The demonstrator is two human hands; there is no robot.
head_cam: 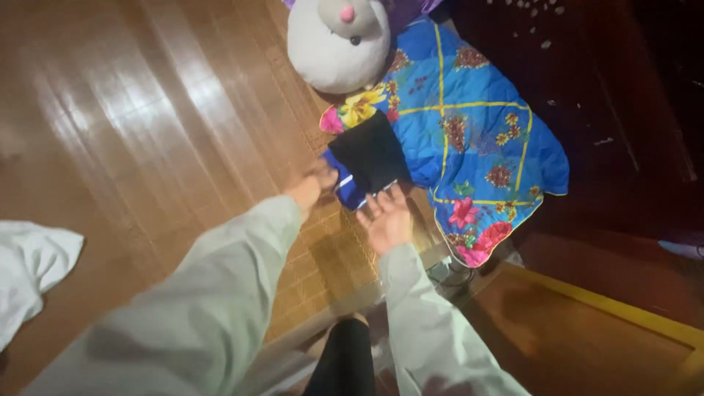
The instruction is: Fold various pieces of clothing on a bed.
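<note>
A folded dark garment (367,155) with blue edging and white stripes lies on the wooden floor, partly over a blue floral quilt (480,139). My left hand (312,187) reaches its left edge, fingers curled at the fabric; whether it grips is blurred. At the garment's near edge rests my right hand (389,216), fingers spread and palm down. Both arms wear pale long sleeves.
A large grey plush toy (339,44) with a pink nose lies at the top beside the quilt. White cloth (33,268) sits at the left edge. A dark area and a yellow-edged wooden ledge (609,308) lie to the right.
</note>
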